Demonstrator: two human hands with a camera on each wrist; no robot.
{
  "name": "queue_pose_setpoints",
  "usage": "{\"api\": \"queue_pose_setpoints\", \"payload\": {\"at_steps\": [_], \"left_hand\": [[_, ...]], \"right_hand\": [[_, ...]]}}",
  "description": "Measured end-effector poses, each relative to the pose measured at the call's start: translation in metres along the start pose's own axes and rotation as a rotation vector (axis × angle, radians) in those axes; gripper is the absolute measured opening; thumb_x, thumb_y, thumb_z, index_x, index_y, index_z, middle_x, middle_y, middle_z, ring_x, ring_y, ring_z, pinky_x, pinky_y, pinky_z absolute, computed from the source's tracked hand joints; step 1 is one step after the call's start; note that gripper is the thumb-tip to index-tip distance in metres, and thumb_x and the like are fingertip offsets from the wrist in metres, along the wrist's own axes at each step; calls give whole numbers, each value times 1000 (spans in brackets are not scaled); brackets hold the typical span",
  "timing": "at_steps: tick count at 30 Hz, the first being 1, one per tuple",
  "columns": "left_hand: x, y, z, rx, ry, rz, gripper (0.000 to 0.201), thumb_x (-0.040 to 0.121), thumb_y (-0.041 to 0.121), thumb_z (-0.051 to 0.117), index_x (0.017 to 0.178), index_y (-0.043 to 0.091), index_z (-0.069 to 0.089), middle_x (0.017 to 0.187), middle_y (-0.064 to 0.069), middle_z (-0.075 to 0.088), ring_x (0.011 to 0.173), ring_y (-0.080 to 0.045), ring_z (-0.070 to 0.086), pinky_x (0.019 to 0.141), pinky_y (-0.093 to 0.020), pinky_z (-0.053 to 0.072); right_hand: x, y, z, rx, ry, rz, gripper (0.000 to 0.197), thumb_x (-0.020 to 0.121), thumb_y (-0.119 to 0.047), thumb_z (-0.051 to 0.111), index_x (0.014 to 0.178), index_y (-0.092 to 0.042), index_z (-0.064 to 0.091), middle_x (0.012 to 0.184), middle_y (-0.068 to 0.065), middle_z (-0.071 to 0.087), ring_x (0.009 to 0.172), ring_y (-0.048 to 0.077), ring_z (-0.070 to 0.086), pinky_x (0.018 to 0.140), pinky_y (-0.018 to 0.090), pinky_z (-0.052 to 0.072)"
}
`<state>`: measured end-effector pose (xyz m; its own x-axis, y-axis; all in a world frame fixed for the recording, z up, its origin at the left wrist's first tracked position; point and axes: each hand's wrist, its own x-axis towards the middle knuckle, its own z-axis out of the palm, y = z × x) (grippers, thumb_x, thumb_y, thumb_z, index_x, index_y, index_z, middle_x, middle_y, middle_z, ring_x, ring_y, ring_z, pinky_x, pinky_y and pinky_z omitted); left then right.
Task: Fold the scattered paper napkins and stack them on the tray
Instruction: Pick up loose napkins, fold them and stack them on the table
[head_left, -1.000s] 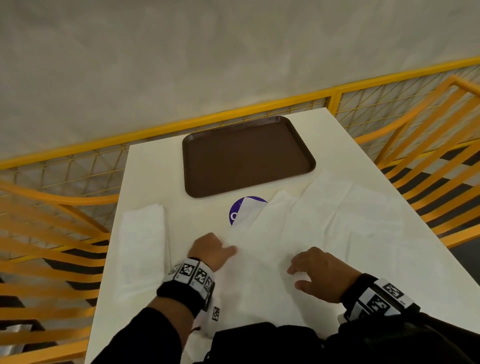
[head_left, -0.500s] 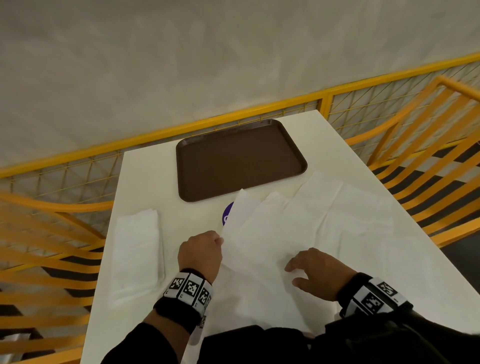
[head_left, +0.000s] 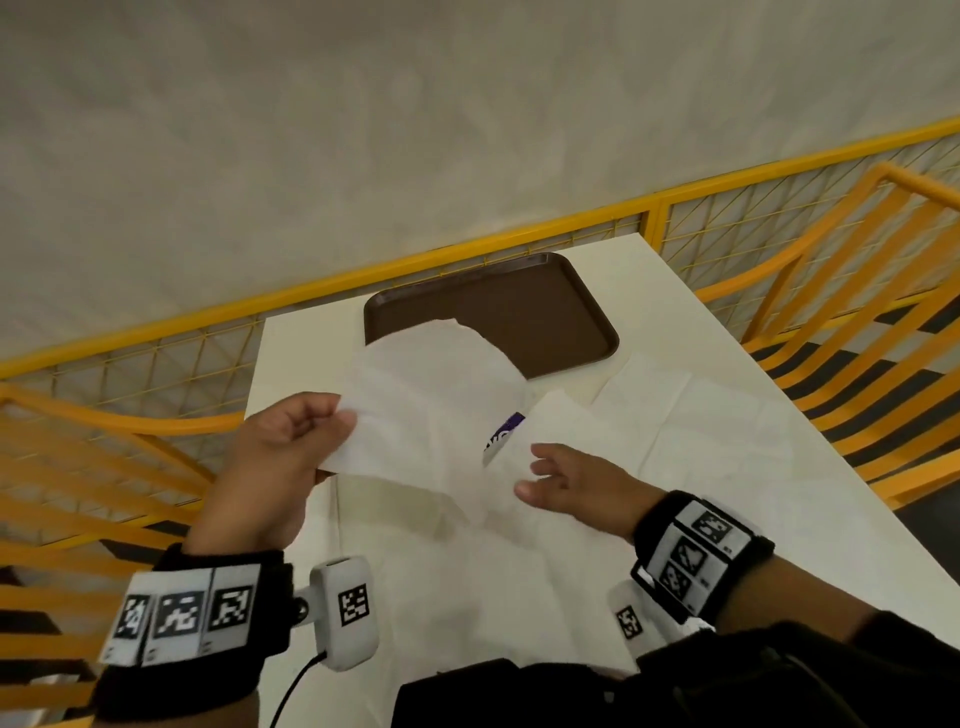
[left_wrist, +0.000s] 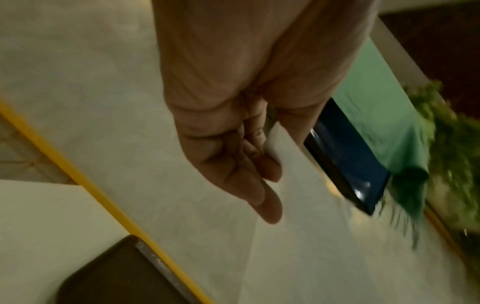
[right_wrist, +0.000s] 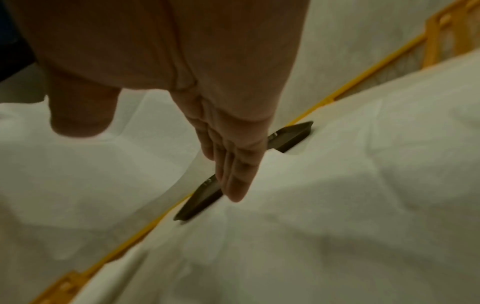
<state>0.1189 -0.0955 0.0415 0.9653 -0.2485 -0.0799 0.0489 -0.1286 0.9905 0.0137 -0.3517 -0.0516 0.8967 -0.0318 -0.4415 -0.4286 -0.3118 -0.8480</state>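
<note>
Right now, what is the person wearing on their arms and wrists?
Both hands are bare. The left wrist band is black, with a white strip of three square black-and-white coded markers; beside it sits a white wrist camera pod with its own marker and a black cable trailing down. The right wrist band matches, with a similar white pod. Dark sleeves cover both forearms.

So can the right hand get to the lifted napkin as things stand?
Probably yes. The right hand is open and holds nothing, hovering just beside the lifted napkin that the left hand pinches; nothing lies between them.
</note>
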Motion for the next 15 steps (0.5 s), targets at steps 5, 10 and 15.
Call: {"api": "queue_pose_setpoints", "payload": {"at_steps": [5, 10, 15], "left_hand": [[-10, -5, -13, -222, -72, -121, 15, 83, 6, 55, 75, 16, 64, 71, 3, 72, 62, -6, 67, 50, -17, 53], [-26, -33, -18, -520, -132, -302, 14, 73, 8, 67, 77, 13, 55, 88, -7, 72, 74, -20, 72, 63, -31, 60], [-42, -51, -12, -534, -218, -389, 26, 66, 5, 65, 91, 8, 58, 90, -12, 72, 76, -22, 72, 59, -29, 59]], "right_hand": [[16, -33, 11, 620, -54, 48, 82, 70, -52, 75, 134, -12, 43, 118, 4, 61, 97, 17, 65, 75, 26, 52], [22, -39, 20, 668, -32, 417, 50, 78, -36, 75, 113, -8, 52, 99, 17, 59, 57, 24, 63, 50, 27, 52], [19, -28, 23, 722, -195, 374, 33, 83, -18, 71, 110, 0, 63, 92, 16, 74, 72, 27, 72, 72, 39, 58]]}}
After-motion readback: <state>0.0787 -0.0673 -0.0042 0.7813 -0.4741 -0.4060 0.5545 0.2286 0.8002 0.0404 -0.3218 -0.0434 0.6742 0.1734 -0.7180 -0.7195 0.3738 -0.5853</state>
